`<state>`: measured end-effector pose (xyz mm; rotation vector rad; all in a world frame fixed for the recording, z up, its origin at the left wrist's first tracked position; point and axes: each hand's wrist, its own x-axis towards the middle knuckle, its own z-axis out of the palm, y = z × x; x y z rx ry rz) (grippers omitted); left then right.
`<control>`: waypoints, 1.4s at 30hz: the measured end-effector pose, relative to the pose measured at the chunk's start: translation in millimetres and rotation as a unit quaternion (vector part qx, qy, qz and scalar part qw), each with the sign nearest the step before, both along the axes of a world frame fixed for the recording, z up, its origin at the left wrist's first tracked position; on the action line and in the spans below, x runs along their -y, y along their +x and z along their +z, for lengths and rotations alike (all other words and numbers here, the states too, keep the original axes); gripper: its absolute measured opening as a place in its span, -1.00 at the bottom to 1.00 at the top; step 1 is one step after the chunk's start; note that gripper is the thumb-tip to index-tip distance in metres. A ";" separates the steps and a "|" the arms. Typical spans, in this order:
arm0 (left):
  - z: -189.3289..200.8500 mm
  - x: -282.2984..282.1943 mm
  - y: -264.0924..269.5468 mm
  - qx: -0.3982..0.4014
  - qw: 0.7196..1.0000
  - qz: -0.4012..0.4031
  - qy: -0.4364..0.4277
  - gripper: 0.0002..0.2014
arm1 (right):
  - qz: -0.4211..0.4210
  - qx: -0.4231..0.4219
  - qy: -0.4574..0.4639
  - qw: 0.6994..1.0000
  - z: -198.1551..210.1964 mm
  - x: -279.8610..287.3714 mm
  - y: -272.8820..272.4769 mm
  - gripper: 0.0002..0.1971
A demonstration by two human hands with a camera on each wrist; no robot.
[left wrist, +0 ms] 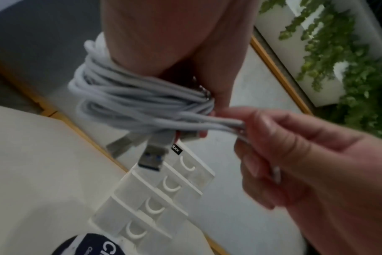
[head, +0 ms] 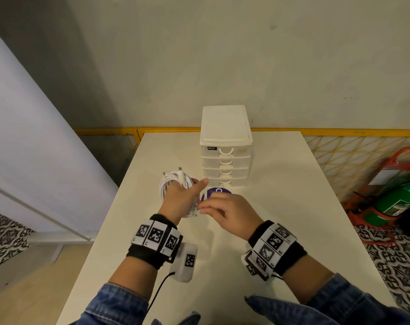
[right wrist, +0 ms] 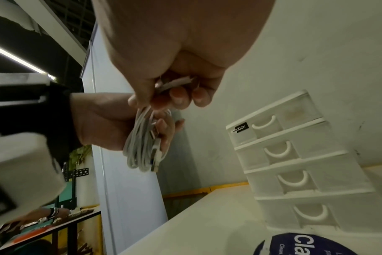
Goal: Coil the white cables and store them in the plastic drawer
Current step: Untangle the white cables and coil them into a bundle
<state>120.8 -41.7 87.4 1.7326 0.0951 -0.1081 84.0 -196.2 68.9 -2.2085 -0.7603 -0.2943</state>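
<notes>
Nearest the camera, denim sleeves [head: 119, 303] and black wristbands with checkered marker tiles [head: 155, 236], above a white table [head: 281, 207]. Just beyond, left hand [head: 180, 198] wrapped through a coil of white cables [head: 173, 181], fingers curled round the loops, held above the tabletop. Right hand [head: 227, 212] close beside it, fingertips [left wrist: 251, 124] pinched tight on a few strands at the coil's near edge. Behind the hands, a round purple-and-white lid or container [head: 217, 192] on the table, then a white four-drawer plastic drawer unit [head: 226, 158], all drawers closed, labelled with a small black tag. Farther off, a yellow rail [head: 340, 132] along a pale wall, patterned tile floor and a green cylinder in a red stand [head: 396, 202] at right. Only in the left wrist view: USB plugs [left wrist: 152, 157] dangling under the coil, green foliage [left wrist: 338, 51] past the table. Only in the right wrist view: a ceiling light strip [right wrist: 15, 58] and a dark-framed table [right wrist: 55, 229] at lower left.
</notes>
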 end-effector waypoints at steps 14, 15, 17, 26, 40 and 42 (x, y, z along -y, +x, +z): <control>10.0 14.2 -17.1 -0.160 0.935 -0.301 -0.095 0.06 | 0.020 -0.096 0.126 0.987 14.7 -2.3 0.1 -0.87; 11.0 14.0 -17.2 -0.171 0.931 -0.301 -0.113 0.03 | 0.012 -0.087 0.116 0.989 15.4 -2.3 1.1 -0.84; 14.0 14.3 -18.4 -0.190 0.921 -0.308 -0.144 -0.03 | 0.007 -0.068 0.088 0.994 16.5 -1.2 2.8 -0.82; 10.1 15.5 -19.6 -0.265 0.856 -0.377 -0.234 0.05 | 0.049 -0.149 0.180 0.971 16.8 1.0 5.4 -0.84; 9.8 20.4 -23.1 -0.204 0.893 -0.377 -0.137 -0.17 | -0.039 -0.067 0.190 0.979 -2.1 13.0 6.4 -0.72; 9.5 16.1 -22.0 -0.163 0.910 -0.370 -0.094 -0.19 | -0.067 -0.059 0.188 0.978 -6.1 16.9 7.6 -0.81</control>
